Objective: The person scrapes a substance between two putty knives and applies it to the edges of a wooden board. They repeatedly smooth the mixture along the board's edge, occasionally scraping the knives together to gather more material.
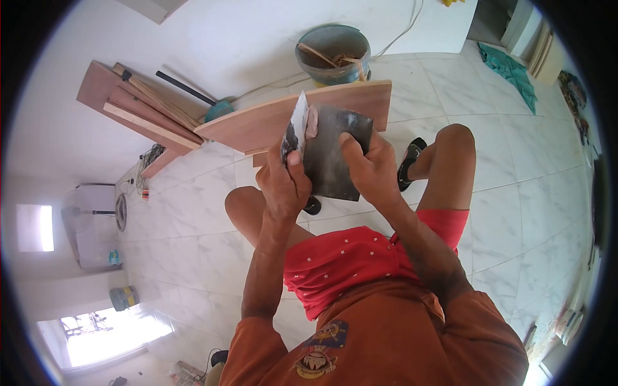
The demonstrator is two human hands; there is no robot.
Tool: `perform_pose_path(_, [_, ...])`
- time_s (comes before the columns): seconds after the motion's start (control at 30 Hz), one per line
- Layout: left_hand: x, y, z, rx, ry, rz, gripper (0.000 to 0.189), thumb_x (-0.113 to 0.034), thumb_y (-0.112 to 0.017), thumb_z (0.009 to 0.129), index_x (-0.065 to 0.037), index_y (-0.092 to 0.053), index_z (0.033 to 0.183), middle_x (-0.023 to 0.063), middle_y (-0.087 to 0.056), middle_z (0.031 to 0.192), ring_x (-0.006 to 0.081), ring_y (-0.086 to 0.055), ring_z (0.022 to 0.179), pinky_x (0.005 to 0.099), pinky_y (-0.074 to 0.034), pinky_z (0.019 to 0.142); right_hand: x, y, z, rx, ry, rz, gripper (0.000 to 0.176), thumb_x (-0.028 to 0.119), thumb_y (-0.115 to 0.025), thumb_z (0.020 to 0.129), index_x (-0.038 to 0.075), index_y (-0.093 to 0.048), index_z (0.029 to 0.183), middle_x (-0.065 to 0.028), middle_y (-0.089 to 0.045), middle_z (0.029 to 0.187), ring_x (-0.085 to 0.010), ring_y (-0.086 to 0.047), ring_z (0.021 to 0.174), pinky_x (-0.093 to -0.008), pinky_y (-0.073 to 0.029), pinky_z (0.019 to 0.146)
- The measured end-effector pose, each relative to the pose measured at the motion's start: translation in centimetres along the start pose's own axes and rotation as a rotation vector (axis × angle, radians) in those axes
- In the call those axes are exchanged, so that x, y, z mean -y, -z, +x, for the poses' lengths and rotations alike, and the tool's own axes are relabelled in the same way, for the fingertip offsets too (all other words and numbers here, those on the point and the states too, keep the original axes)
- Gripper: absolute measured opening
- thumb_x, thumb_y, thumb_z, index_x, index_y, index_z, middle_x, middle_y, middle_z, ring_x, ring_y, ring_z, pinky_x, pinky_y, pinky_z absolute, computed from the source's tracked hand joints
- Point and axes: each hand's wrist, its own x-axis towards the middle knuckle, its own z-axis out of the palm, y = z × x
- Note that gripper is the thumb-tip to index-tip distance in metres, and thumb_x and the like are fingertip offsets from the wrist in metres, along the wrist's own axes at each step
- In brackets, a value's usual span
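In front of my lap, my right hand (pixel 373 168) grips a dark rectangular metal plate (pixel 328 157), its thumb lying on the upper face. My left hand (pixel 285 183) is closed around a thin flat scraper blade (pixel 296 125), white with dark smears, tilted nearly on edge against the plate's left side. A lump of pinkish putty (pixel 312 122) sits where the blade and the plate meet. Just beyond both tools stands a long reddish-brown wooden board (pixel 257 127) with a pale edge. The fingers under the tools are hidden.
A bucket (pixel 333 71) with wood scraps stands behind the board by the wall. More boards (pixel 138 106) lean at the left beside a dark-handled tool (pixel 187 88). A green cloth (pixel 508 71) lies at the far right on the marbled tile floor (pixel 515 212). Cables (pixel 143 170) lie at the left.
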Motion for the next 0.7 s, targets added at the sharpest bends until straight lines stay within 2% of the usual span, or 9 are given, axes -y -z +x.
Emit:
perform_pose_path(0.1, [0.2,0.6,-0.6,0.088,0.050,0.024,0.032,-0.017,-0.049,0.104,0.008,-0.059,0.122,0.0149,-0.065,0.070,0.0299,-0.065,0.055,0.0374,-0.052,0.053,-0.4,0.1,0.6,0.003,-0.079,-0.043,0.015,0.013,-0.058,0.095,0.001,-0.067,0.096,-0.0050,-0.064,0.069,-0.0112,-0.057,0.063,-0.0332,-0.047,0.060])
perform_pose_path(0.17, [0.2,1.4,-1.0,0.165,0.094,0.068,0.033,-0.017,-0.046,0.105,0.007,-0.059,0.123,0.0137,-0.064,0.067,0.0316,-0.064,0.053,0.0377,-0.051,0.051,-2.1,0.0,1.0,0.018,-0.209,0.291,0.017,0.013,-0.060,0.095,0.000,-0.068,0.102,-0.0035,-0.067,0.080,-0.0107,-0.058,0.070,-0.0317,-0.048,0.064])
perform_pose_path(0.3, [-0.5,2.9,-1.3,0.129,0.484,0.014,0.036,-0.022,-0.045,0.107,0.006,-0.059,0.124,0.0160,-0.068,0.080,0.0269,-0.067,0.064,0.0375,-0.052,0.058,-2.5,1.2,2.0,0.016,-0.346,0.557,0.024,0.013,-0.062,0.096,-0.002,-0.067,0.115,-0.0020,-0.068,0.100,-0.0102,-0.060,0.083,-0.0287,-0.050,0.074])
perform_pose_path(0.33, [-0.9,3.2,-1.2,0.054,0.606,-0.007,0.037,-0.024,-0.045,0.107,0.006,-0.059,0.124,0.0164,-0.069,0.084,0.0250,-0.067,0.068,0.0374,-0.052,0.060,-1.9,2.5,2.3,0.172,-0.342,0.623,0.028,0.013,-0.062,0.097,-0.004,-0.065,0.120,-0.0032,-0.067,0.102,-0.0098,-0.060,0.087,-0.0280,-0.051,0.079])
perform_pose_path(0.4, [0.9,3.4,-1.7,-0.027,0.762,-0.158,0.037,-0.026,-0.050,0.107,0.006,-0.061,0.122,0.0161,-0.070,0.101,0.0180,-0.067,0.083,0.0352,-0.054,0.069,-1.0,3.6,2.5,0.213,-0.262,0.478,0.028,0.013,-0.062,0.097,-0.005,-0.065,0.119,-0.0029,-0.067,0.101,-0.0102,-0.059,0.085,-0.0282,-0.050,0.078])
perform_pose_path(0.5, [1.4,3.4,-1.8,-0.167,1.044,-0.657,0.034,-0.022,-0.052,0.105,0.006,-0.060,0.123,0.0129,-0.070,0.103,0.0189,-0.069,0.084,0.0327,-0.056,0.070,1.7,5.2,3.1,0.306,-0.163,0.057,0.030,0.011,-0.062,0.097,-0.004,-0.063,0.123,-0.0014,-0.067,0.099,-0.0098,-0.059,0.084,-0.0277,-0.049,0.077])
perform_pose_path(0.57, [1.3,4.0,-1.7,-0.094,1.145,-0.743,0.036,-0.024,-0.054,0.105,0.006,-0.061,0.123,0.0107,-0.071,0.103,0.0188,-0.071,0.086,0.0303,-0.058,0.074,3.4,5.7,3.2,0.361,-0.088,-0.291,0.033,0.010,-0.061,0.097,-0.002,-0.061,0.128,-0.0001,-0.068,0.098,-0.0092,-0.059,0.084,-0.0272,-0.049,0.078])
perform_pose_path(0.6, [1.4,4.3,-1.7,-0.055,1.195,-0.790,0.036,-0.025,-0.055,0.104,0.006,-0.061,0.123,0.0095,-0.072,0.104,0.0188,-0.072,0.087,0.0291,-0.059,0.075,3.4,5.4,3.0,0.399,0.124,-0.284,0.032,0.009,-0.059,0.099,0.000,-0.061,0.129,-0.0024,-0.067,0.091,-0.0087,-0.057,0.080,-0.0264,-0.048,0.074])
perform_pose_path(0.7, [2.4,3.8,-2.0,-0.042,1.196,-1.084,0.034,-0.021,-0.053,0.104,0.005,-0.058,0.125,0.0117,-0.071,0.105,0.0190,-0.073,0.085,0.0302,-0.063,0.077,3.8,3.6,2.4,0.508,0.498,-0.368,0.036,0.004,-0.054,0.097,0.001,-0.060,0.133,-0.0080,-0.069,0.102,-0.0138,-0.057,0.081,-0.0293,-0.048,0.076])
